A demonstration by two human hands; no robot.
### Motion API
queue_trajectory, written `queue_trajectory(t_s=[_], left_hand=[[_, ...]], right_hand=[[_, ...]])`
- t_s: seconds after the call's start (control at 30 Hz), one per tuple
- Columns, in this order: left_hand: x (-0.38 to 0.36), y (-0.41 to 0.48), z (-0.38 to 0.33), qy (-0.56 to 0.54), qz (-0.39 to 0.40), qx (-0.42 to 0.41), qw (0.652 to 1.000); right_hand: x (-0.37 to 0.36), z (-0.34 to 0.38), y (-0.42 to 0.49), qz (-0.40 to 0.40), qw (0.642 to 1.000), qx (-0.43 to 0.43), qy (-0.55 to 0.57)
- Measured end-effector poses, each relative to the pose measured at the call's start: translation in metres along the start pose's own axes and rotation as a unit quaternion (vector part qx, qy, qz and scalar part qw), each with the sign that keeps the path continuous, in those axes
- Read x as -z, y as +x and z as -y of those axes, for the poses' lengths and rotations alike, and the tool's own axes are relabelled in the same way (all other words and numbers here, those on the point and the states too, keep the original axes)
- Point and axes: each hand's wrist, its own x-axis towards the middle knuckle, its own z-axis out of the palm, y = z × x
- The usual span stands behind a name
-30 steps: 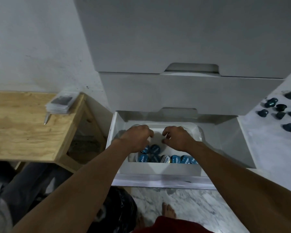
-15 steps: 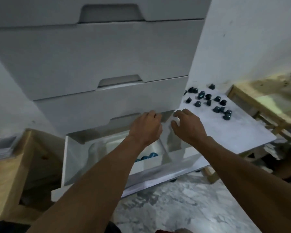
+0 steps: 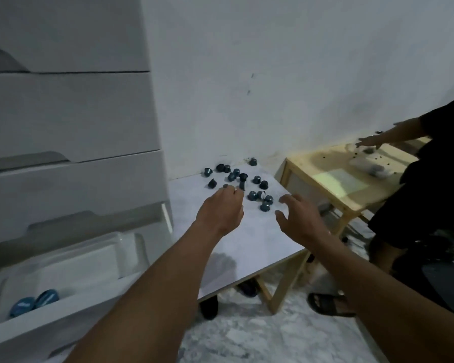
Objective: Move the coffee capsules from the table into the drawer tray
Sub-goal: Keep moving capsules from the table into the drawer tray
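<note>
Both hands are seen stretched over the white table toward scattered coffee capsules, the open drawer left behind at lower left.

Half a second earlier the hands were held at the drawer's edge; the view has since been swung right, and the left hand (image 3: 222, 209) and right hand (image 3: 298, 218) have been brought above the table (image 3: 247, 244). The dark blue coffee capsules (image 3: 243, 184) are spread near the table's far edge, while two are glimpsed in the drawer tray (image 3: 71, 263), most of which is cut off. The left fingers are curled at the nearest capsules; contact cannot be made out. The right hand is spread, palm down, empty. A second person (image 3: 427, 179) is partly cropped at right.
</note>
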Motion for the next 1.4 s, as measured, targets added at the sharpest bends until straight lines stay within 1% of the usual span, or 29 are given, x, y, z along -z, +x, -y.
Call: queue_trajectory(t_s=[0.13, 0.27, 0.4, 0.53, 0.73, 0.8, 0.97, 1.07, 1.23, 1.3, 1.4], left_hand=[[-0.024, 0.027, -0.037, 0.003, 0.022, 0.001, 1.0], [-0.048, 0.054, -0.053, 0.006, 0.029, -0.004, 1.0], [-0.08, 0.084, -0.051, 0.01, 0.025, 0.013, 1.0], [-0.118, 0.116, -0.043, -0.015, 0.014, 0.042, 0.999], [-0.167, 0.151, -0.031, -0.024, 0.057, 0.077, 0.995], [-0.179, 0.159, -0.025, -0.022, 0.057, 0.09, 0.994], [-0.202, 0.162, -0.016, -0.005, 0.07, 0.127, 0.989], [-0.213, 0.164, -0.021, -0.001, 0.074, 0.157, 0.985], [-0.235, 0.166, -0.047, 0.021, 0.049, 0.234, 0.971], [-0.243, 0.169, -0.061, 0.038, 0.044, 0.262, 0.963], [-0.251, 0.177, -0.076, 0.025, 0.03, 0.315, 0.948]], right_hand=[[0.004, -0.05, 0.007, 0.035, 0.999, 0.0, -0.004], [-0.004, -0.082, 0.026, 0.039, 0.999, 0.003, 0.003], [-0.026, -0.104, 0.057, 0.056, 0.998, 0.019, 0.012], [-0.047, -0.122, 0.094, 0.07, 0.997, 0.036, 0.007], [-0.079, -0.145, 0.151, 0.145, 0.988, 0.061, -0.002], [-0.091, -0.151, 0.165, 0.157, 0.985, 0.071, 0.005], [-0.119, -0.163, 0.19, 0.201, 0.973, 0.112, 0.023], [-0.131, -0.168, 0.205, 0.202, 0.966, 0.152, 0.044], [-0.147, -0.184, 0.226, 0.221, 0.942, 0.245, 0.057], [-0.152, -0.193, 0.232, 0.234, 0.931, 0.273, 0.064], [-0.156, -0.204, 0.245, 0.237, 0.921, 0.297, 0.083]])
